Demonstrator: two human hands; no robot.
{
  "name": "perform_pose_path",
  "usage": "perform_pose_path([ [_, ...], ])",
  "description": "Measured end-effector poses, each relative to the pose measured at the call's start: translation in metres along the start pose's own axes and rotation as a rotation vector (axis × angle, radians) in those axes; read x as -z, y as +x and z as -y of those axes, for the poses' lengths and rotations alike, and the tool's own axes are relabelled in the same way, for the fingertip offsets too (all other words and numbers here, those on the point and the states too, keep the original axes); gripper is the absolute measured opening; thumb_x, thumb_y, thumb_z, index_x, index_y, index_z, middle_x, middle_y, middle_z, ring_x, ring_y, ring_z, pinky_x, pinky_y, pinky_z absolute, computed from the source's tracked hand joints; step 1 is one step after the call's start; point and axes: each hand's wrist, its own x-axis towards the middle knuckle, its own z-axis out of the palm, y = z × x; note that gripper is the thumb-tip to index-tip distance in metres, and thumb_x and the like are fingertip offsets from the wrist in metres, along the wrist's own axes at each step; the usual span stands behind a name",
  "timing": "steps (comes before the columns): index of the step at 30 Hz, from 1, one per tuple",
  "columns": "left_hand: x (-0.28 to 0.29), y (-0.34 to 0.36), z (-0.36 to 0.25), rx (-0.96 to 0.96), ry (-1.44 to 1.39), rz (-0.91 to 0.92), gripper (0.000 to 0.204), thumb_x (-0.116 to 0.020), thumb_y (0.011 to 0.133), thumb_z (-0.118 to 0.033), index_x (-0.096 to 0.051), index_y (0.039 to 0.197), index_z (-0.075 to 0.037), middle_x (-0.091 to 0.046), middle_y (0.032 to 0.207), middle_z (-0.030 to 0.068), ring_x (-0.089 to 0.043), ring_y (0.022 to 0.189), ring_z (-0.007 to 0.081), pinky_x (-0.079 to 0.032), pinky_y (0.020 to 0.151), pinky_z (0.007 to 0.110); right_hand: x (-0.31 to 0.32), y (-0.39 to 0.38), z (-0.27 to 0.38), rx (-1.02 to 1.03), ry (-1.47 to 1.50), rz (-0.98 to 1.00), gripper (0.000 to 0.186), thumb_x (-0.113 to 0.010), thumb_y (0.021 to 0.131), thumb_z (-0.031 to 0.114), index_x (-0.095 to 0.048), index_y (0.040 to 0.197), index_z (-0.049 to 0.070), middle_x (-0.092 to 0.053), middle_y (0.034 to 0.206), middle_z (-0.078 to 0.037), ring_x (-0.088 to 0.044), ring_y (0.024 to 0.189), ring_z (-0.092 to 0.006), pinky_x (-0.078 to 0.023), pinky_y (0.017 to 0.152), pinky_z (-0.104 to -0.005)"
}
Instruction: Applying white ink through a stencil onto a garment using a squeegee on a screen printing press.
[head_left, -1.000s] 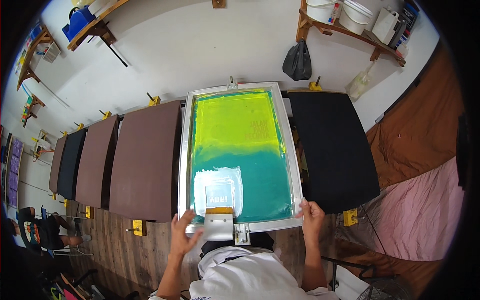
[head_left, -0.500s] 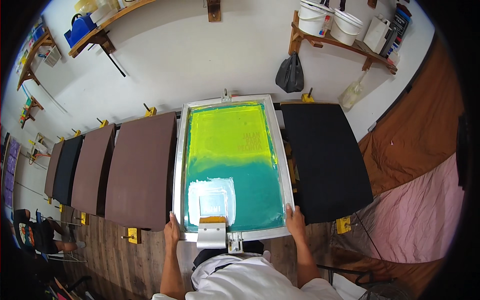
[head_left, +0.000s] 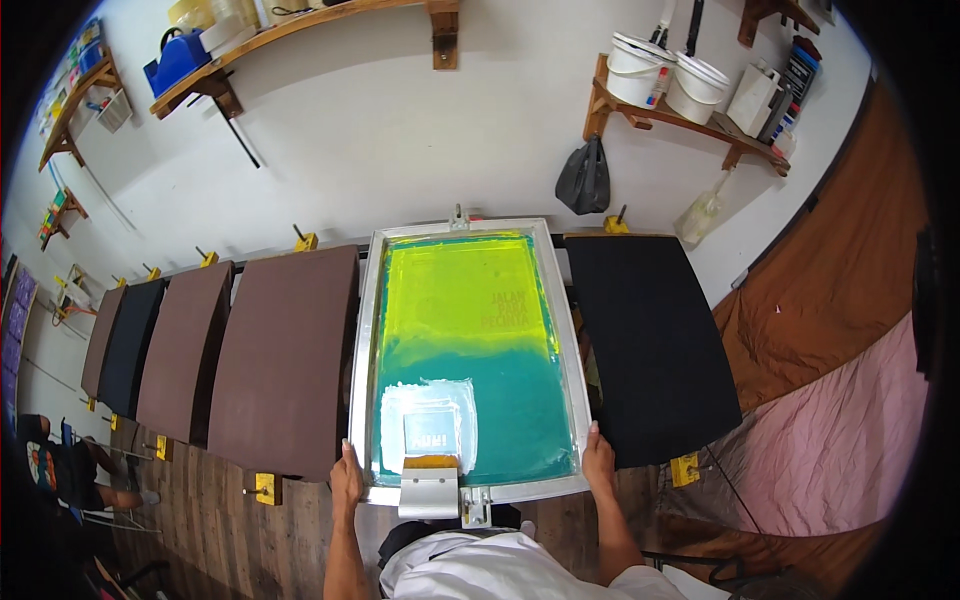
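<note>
A silk-screen frame with metal sides lies in front of me, between a brown board and a black one. Its teal mesh carries bright yellow-green over the far half, with small lettering at the right. White ink covers a patch at the near left. There a squeegee with a metal handle leans over the frame's near edge. My left hand grips the near left corner, and my right hand is closed around the near right side. What lies under the screen is hidden.
Brown boards and a dark one run leftward on yellow clamps; a black board stands right. White buckets sit on a wall shelf above a hanging black bag. Another person is at far left.
The whole scene sits slightly lower in the picture as my view has tilted up. Both hands keep their hold on the screen frame, which stays between the same boards.
</note>
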Motion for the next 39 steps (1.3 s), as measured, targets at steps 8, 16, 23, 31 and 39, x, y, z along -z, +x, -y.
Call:
perform_pose_path([
  [8, 0.013, -0.003, -0.001, -0.125, -0.031, -0.036, 0.079, -0.020, 0.103, -0.058, -0.060, 0.095, 0.010, -0.060, 0.084, 0.0249, -0.053, 0.075, 0.0319, -0.042, 0.074, 0.049, 0.016, -0.004, 0.014, 0.012, 0.023, -0.055, 0.073, -0.026, 0.104, 0.054, -0.068, 0.110, -0.006, -0.067, 0.103, -0.031, -0.061, 0.103, -0.0479, -0.047, 0.089, -0.0495],
  [16, 0.076, -0.004, -0.038, -0.099, -0.143, 0.064, 0.086, -0.021, 0.100, -0.067, -0.057, 0.086, 0.010, -0.058, 0.077, 0.0222, -0.050, 0.073, 0.0295, -0.041, 0.070, 0.046, 0.022, -0.044, 0.037, 0.045, 0.201, -0.079, 0.072, -0.030, 0.104, 0.055, -0.066, 0.112, -0.007, -0.069, 0.101, -0.028, -0.066, 0.099, -0.0418, -0.049, 0.085, -0.0445],
  [23, 0.169, 0.042, -0.009, -0.128, -0.084, 0.099, 0.083, -0.025, 0.101, -0.064, -0.057, 0.081, 0.009, -0.057, 0.073, 0.0222, -0.048, 0.070, 0.0274, -0.041, 0.068, 0.045, -0.022, -0.127, 0.091, 0.055, 0.224, -0.087, 0.071, -0.034, 0.104, 0.054, -0.066, 0.102, -0.008, -0.068, 0.087, -0.023, -0.064, 0.083, -0.0288, -0.047, 0.079, -0.0404],
  [31, 0.298, 0.128, 0.040, -0.244, -0.081, 0.110, 0.077, -0.028, 0.103, -0.060, -0.055, 0.081, 0.008, -0.057, 0.077, 0.0193, -0.047, 0.071, 0.0270, -0.040, 0.069, 0.045, -0.114, -0.203, 0.195, -0.002, 0.445, -0.025, 0.063, -0.043, 0.104, 0.050, -0.065, 0.116, -0.008, -0.069, 0.103, -0.009, -0.059, 0.096, -0.0147, -0.046, 0.090, -0.0298],
  [39, 0.388, 0.182, 0.052, -0.134, -0.131, 0.169, 0.073, -0.031, 0.102, -0.060, -0.058, 0.090, 0.007, -0.054, 0.079, 0.0131, -0.043, 0.074, 0.0209, -0.040, 0.071, 0.039, -0.157, -0.226, 0.295, -0.013, 0.344, 0.051, 0.068, -0.041, 0.103, 0.053, -0.063, 0.116, -0.010, -0.069, 0.100, -0.012, -0.058, 0.095, -0.0153, -0.046, 0.089, -0.0321],
])
